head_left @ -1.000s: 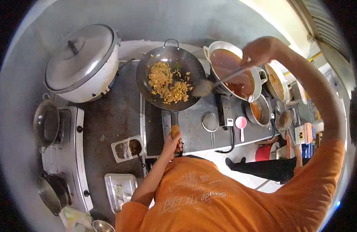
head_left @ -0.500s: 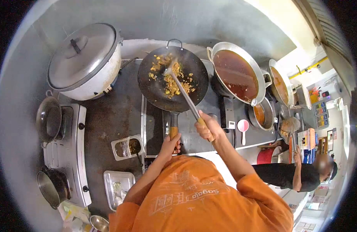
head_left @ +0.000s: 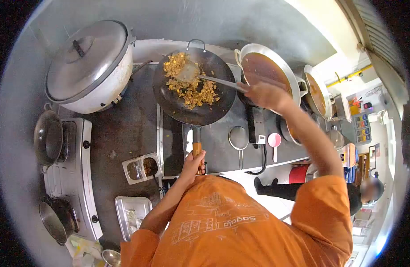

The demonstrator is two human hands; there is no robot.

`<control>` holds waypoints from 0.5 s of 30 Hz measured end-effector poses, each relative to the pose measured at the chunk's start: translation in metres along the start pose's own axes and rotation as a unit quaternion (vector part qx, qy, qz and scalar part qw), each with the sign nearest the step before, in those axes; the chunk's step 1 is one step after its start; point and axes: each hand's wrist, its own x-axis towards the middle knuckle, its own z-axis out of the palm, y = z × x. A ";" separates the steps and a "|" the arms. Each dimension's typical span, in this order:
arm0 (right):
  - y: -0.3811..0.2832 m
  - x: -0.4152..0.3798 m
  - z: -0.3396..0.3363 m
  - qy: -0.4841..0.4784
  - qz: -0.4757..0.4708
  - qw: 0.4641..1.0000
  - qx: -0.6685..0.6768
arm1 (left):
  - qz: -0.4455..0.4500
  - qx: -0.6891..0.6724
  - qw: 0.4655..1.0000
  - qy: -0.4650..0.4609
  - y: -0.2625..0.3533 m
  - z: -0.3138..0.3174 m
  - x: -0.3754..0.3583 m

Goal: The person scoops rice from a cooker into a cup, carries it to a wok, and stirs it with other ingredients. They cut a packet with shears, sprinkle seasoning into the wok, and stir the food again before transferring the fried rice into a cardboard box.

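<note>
The left hand [head_left: 194, 164] has its grip closed round the wooden handle [head_left: 197, 147] of a dark wok [head_left: 180, 111], which sits at the middle of the bench [head_left: 116, 133]. The right hand [head_left: 269, 97], a little blurred, has its grip wrapped about the upper end of a long spatula [head_left: 223, 82]; the spatula slants leftward over the wok's rim, its blurred blade among the browned, crumbly food [head_left: 194, 95], which lies toward the wok's far and left side. A wide pan of red-brown liquid [head_left: 255, 47] stands just right of the wok, partly behind the right hand. A strainer [head_left: 239, 138] and a pink scoop [head_left: 274, 140] lie nearer, and a large lidded pot [head_left: 109, 91] stands on the left.
</note>
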 end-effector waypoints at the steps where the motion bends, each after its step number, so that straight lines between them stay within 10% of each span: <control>1: 0.001 -0.008 -0.016 -0.054 -0.040 0.993 -0.092 | -0.004 -0.001 1.000 -0.001 0.001 -0.001 -0.002; 3: 0.018 -0.006 -0.001 -0.107 -0.085 0.972 -0.192 | -0.005 -0.003 1.000 -0.001 0.007 0.001 -0.006; 5: 0.041 0.010 0.074 0.110 -0.335 0.891 -0.287 | -0.006 0.002 1.000 0.004 0.005 0.000 -0.008; 6: -0.004 0.018 0.030 -0.113 -0.081 0.977 -0.163 | 0.002 0.000 1.000 -0.004 0.002 0.001 -0.004; 9: 0.027 0.017 -0.008 -0.032 -0.198 0.937 -0.285 | 0.002 -0.001 1.000 -0.006 0.003 -0.001 -0.005; 10: -0.007 0.014 -0.074 -0.211 0.068 0.974 0.049 | -0.002 0.000 1.000 -0.005 0.005 -0.002 -0.005; 11: -0.002 0.009 -0.069 -0.214 0.067 0.973 0.048 | -0.004 -0.002 1.000 -0.006 0.004 -0.003 -0.005; 13: 0.032 -0.006 -0.039 -0.093 -0.312 0.871 -0.367 | 0.003 0.002 1.000 -0.007 0.004 -0.004 -0.002; 15: 0.058 0.017 0.022 -0.112 -0.310 0.854 -0.402 | 0.002 0.001 1.000 -0.001 0.004 -0.001 -0.004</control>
